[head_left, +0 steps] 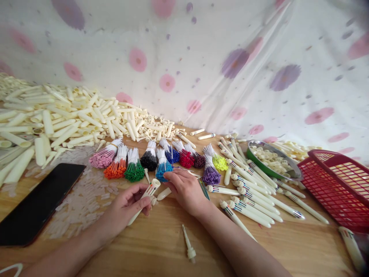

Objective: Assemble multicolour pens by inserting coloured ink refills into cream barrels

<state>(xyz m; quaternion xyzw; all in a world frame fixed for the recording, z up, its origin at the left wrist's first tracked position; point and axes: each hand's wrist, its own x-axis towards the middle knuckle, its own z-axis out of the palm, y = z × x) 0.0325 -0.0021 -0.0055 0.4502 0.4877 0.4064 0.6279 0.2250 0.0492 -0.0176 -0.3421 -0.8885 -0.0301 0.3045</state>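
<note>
My left hand [133, 204] is closed around a cream multi-colour pen barrel [152, 187], tilted with its open slotted end up; a few coloured sliders show in the slots. At the right edge of a bundle of light-blue-tipped refills [162, 161], my right hand [186, 188] has its fingers bent and pressed together; what they hold is hidden. A cream barrel piece [164, 194] lies between the hands. Bundles of green refills [134, 165], black refills [149, 156] and purple refills [211, 169] stand close by. Below the right hand lies a small cream plunger-like part [188, 244].
Loose cream barrels [66, 119] are heaped at the left. A black phone [40, 204] lies beside scattered clear plastic pieces [77, 207]. Assembled pens [248, 192] spread at the right, near a green-sided bowl [261, 163] of small parts and a red basket [337, 188]. A patterned sheet [184, 57] hangs behind.
</note>
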